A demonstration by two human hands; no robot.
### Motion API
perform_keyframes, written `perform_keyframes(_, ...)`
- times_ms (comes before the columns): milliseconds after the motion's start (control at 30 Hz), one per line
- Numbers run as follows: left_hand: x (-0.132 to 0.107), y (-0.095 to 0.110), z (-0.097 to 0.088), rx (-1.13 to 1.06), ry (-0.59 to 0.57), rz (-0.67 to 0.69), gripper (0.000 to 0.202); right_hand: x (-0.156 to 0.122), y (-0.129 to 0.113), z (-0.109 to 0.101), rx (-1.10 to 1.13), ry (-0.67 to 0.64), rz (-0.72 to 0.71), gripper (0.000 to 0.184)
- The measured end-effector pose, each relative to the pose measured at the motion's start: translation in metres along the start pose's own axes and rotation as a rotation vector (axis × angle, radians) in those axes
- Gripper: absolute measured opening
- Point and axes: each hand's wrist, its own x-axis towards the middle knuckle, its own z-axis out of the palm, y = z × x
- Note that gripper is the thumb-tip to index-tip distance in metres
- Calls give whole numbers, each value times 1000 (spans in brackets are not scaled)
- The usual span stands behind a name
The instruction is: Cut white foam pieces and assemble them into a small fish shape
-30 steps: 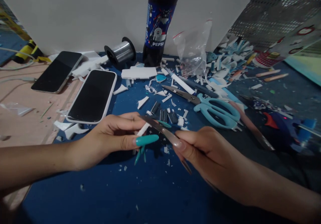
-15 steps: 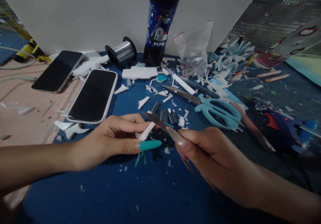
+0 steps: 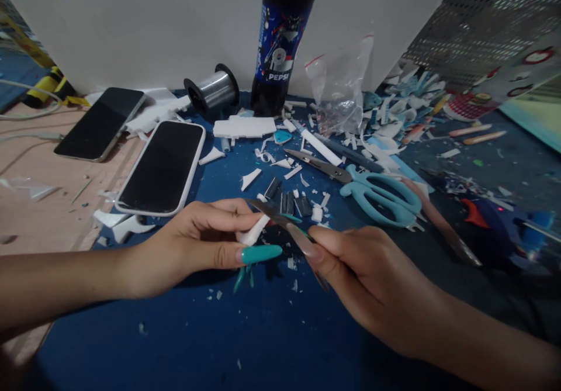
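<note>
My left hand (image 3: 205,239), with long teal nails, pinches a small white plastic piece (image 3: 253,231) between thumb and fingers. In my right hand (image 3: 359,274) is a thin metal blade (image 3: 266,208), gripped between thumb and forefinger, its far end lying against or just beside the white piece. Whether blade and piece touch is hard to tell, since the blade is slightly blurred; its handle end is hidden in my fingers. Just beyond my hands lie several small dark blocks (image 3: 287,203) among white scraps. Light-blue-handled scissors (image 3: 381,197) rest on the blue mat to the right, partly open.
Two phones, one dark (image 3: 103,123) and one white-cased (image 3: 162,168), lie at the left. A spool of wire (image 3: 214,91), a Pepsi bottle (image 3: 280,52) and a clear zip bag (image 3: 339,90) stand along the back. White and blue scraps (image 3: 405,104) pile up at the back right.
My right hand has shifted slightly left and down, drawing the blade a little along and tilting it by the white piece. My left hand has hardly moved.
</note>
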Motion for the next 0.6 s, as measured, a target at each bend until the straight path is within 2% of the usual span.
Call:
perform_keyframes(200,0,2,2,41,6,-20,25,-3,2,6,20,-5,-16,42)
perform_keyframes(467,-1,4,-1,163,-28,-29,21,-1,-3,3,124,-58,50,43)
perform_keyframes(600,-1,4,1,143,-37,-17,26,0,-7,2,161,-61,55,45)
